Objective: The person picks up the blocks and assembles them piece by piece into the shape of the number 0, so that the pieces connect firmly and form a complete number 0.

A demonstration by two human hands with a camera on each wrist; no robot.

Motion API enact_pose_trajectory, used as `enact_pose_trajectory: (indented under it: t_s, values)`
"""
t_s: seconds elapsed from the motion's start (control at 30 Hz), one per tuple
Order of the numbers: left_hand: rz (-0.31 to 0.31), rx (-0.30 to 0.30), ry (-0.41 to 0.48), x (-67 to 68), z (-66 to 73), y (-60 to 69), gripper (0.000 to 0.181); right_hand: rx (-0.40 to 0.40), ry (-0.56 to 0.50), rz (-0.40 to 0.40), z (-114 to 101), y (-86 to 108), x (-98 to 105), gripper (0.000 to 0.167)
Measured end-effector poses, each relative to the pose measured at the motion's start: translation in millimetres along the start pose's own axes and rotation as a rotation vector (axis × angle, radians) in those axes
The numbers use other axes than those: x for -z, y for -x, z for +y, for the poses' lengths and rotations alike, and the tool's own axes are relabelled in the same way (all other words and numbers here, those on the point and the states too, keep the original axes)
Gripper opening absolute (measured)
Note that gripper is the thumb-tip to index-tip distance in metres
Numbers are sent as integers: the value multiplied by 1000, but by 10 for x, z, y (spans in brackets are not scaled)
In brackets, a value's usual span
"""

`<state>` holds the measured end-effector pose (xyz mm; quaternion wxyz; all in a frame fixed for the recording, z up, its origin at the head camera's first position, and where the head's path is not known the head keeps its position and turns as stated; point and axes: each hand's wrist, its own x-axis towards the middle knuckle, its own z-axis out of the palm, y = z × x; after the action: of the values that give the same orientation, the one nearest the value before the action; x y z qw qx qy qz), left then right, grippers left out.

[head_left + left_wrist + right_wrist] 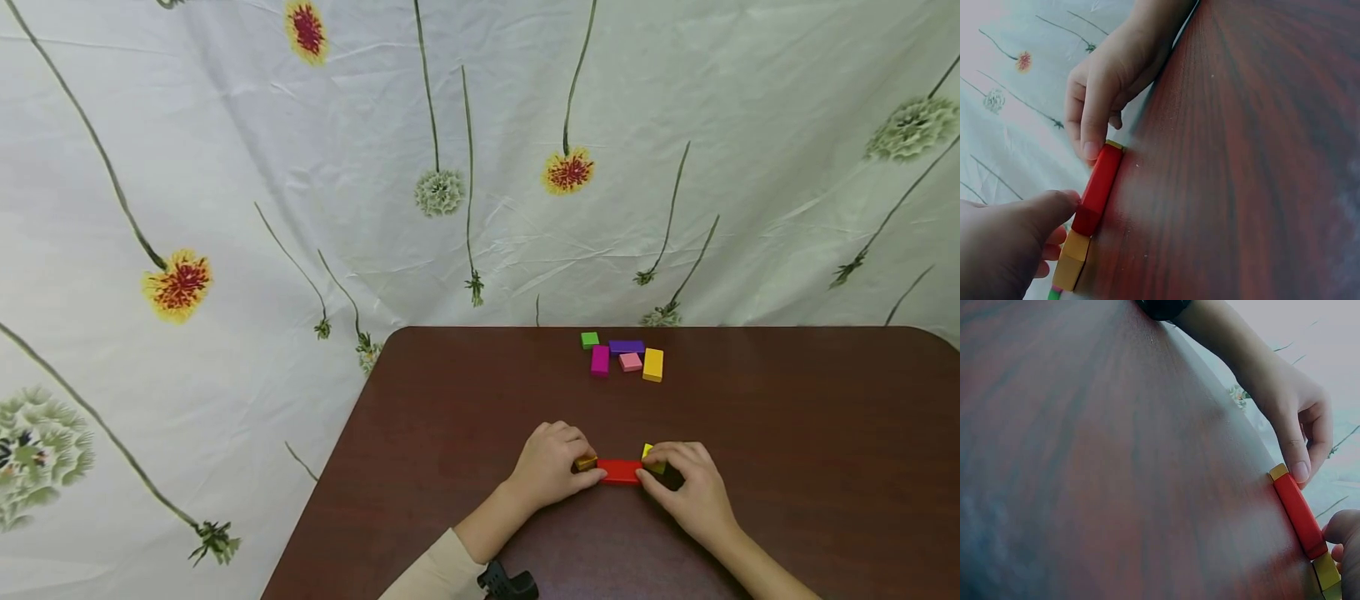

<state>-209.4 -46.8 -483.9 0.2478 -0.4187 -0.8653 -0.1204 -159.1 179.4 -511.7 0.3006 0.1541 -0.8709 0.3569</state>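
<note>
A long red block lies on the table between both hands. My left hand pinches its left end, thumb on the near side and fingers bent behind. An orange-yellow block adjoins that end, partly covered by this hand in the head view. At the right end my right hand pinches with its thumb in front. Beside it is a yellow block, partly hidden by the fingers.
Farther back on the brown table are a green block, a purple block, a magenta block, a pink block and a yellow-orange block. A flowered cloth hangs behind the table.
</note>
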Motion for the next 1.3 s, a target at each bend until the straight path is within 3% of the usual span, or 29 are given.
enact_pose_trajectory:
  t_s: [0.53, 0.67, 0.83, 0.97, 1.17, 1.3]
  values:
    - [-18, 31, 62, 6, -47, 26, 19, 22, -55, 37, -39, -76, 7, 31]
    - [-32, 39, 57, 0, -51, 27, 19, -5, -85, 68, -20, -209, 86, 33]
    - [-54, 48, 53, 4, -41, 25, 18, -25, -51, 69, 70, -488, 190, 29]
    - [-59, 47, 61, 15, -32, 14, 17, -45, -26, 0, 175, -758, 255, 27]
    - [-63, 44, 67, 3, -28, 5, 17, -123, 19, -223, 426, -1186, 291, 33]
    - [-64, 39, 70, -9, 0, 6, 17, -175, 39, -338, 619, -1348, 294, 37]
